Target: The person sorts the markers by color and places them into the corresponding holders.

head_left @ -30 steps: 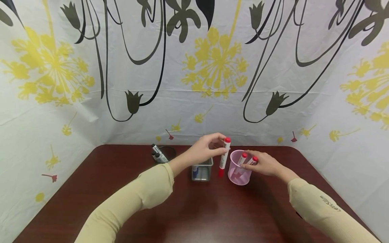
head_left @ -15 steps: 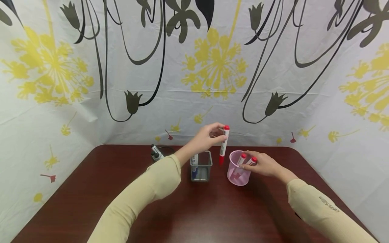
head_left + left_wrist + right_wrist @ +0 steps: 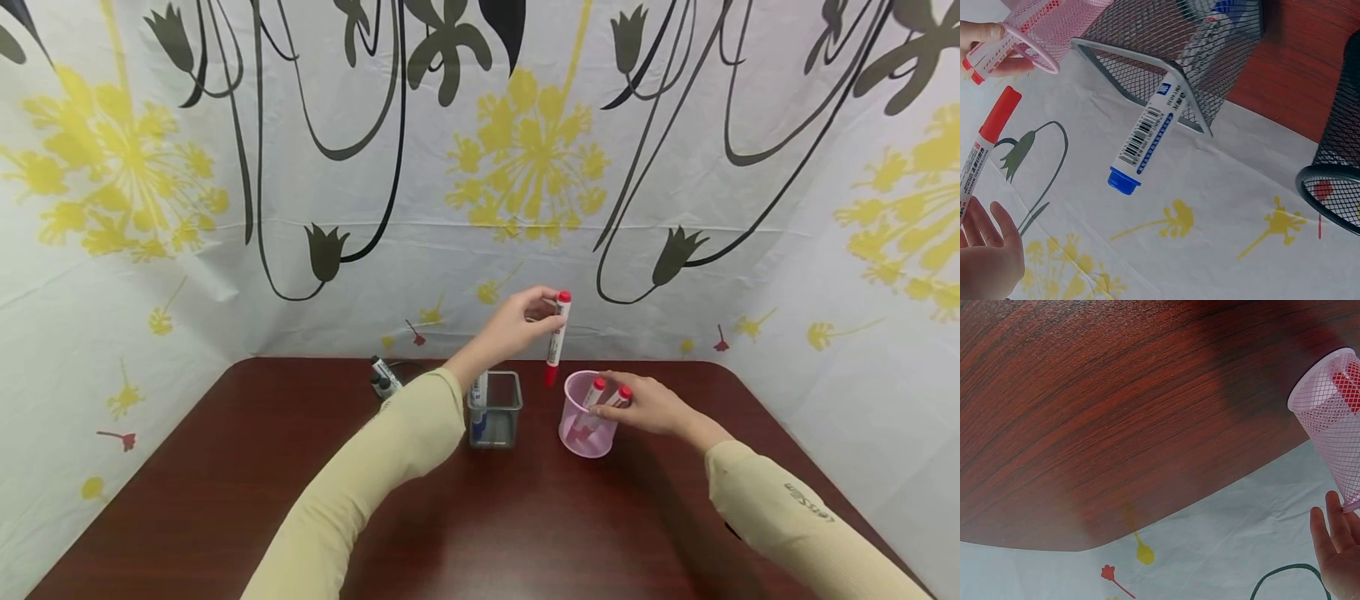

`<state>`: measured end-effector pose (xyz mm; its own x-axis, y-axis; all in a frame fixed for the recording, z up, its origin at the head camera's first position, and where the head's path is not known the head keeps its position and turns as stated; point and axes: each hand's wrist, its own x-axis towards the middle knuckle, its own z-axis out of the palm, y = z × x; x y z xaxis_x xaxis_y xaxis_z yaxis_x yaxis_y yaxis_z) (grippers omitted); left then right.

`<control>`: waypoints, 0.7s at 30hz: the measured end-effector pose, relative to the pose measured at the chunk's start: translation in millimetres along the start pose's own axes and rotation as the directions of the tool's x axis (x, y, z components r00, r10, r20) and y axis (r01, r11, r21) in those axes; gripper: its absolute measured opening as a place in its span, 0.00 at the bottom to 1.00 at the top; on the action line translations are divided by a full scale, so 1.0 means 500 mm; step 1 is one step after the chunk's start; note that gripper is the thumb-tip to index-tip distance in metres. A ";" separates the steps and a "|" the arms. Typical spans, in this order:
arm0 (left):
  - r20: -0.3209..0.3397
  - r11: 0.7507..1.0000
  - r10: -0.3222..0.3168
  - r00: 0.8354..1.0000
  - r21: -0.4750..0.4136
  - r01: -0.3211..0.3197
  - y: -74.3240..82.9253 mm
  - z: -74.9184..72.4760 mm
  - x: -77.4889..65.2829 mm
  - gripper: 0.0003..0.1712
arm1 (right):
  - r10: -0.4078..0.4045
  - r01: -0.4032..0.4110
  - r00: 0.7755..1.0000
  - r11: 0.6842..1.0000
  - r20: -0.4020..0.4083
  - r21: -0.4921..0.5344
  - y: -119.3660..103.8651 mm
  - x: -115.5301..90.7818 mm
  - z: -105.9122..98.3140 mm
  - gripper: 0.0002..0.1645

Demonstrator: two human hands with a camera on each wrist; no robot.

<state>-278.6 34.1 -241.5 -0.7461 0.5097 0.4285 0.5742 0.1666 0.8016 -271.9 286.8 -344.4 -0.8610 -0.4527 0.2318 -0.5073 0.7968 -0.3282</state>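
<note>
My left hand (image 3: pixel 517 323) pinches a red marker (image 3: pixel 557 335) near its upper end, holding it nearly upright above the table's back edge. The marker's red cap (image 3: pixel 1001 114) shows in the left wrist view, beyond the fingertips. My right hand (image 3: pixel 658 406) grips the rim of a pink mesh pen cup (image 3: pixel 587 447), thumb on the near side and fingers on the far side. Two red-ended markers (image 3: pixel 596 392) lean inside that cup. Left of it stands a square grey mesh holder (image 3: pixel 506 427) with a blue-capped marker (image 3: pixel 1149 130) tilted in it.
Farther left, a round black mesh cup (image 3: pixel 1333 147) holds several black-capped markers (image 3: pixel 384 370), partly hidden behind my left forearm. The dark red wooden table (image 3: pixel 525 525) ends at a patterned cloth backdrop (image 3: pixel 420 267) at the back and sides.
My left hand has lifted the red marker upward and slightly away, from beside the pink cup to higher above the table. My right hand stays at the cup's rim.
</note>
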 end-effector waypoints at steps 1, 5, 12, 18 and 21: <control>-0.003 1.000 -0.003 1.000 -0.006 0.003 -0.008 0.002 0.006 0.17 | 0.001 -0.001 1.000 1.000 -0.001 0.000 0.000 0.000 0.000 0.41; -0.021 1.000 -0.003 1.000 0.000 0.003 -0.028 0.011 0.025 0.17 | 0.005 -0.005 1.000 1.000 -0.003 0.000 0.000 -0.001 0.001 0.41; -0.043 1.000 0.012 0.999 0.019 -0.012 -0.032 0.027 0.041 0.16 | 0.014 -0.014 1.000 1.000 0.003 0.004 0.000 -0.002 0.001 0.42; -0.046 1.000 -0.005 0.999 0.030 0.006 -0.031 0.045 0.053 0.15 | 0.018 -0.018 1.000 1.000 0.009 0.008 -0.003 -0.003 -0.001 0.42; -0.052 1.000 -0.017 0.998 0.024 0.019 -0.033 0.055 0.057 0.15 | 0.013 -0.014 1.000 1.000 0.012 0.018 -0.005 -0.003 -0.001 0.42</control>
<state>-300.2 68.9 -254.0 -0.7725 0.4621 0.4355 0.5681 0.1966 0.7991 -269.2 286.0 -343.4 -0.8681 -0.4470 0.2161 -0.4962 0.7956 -0.3477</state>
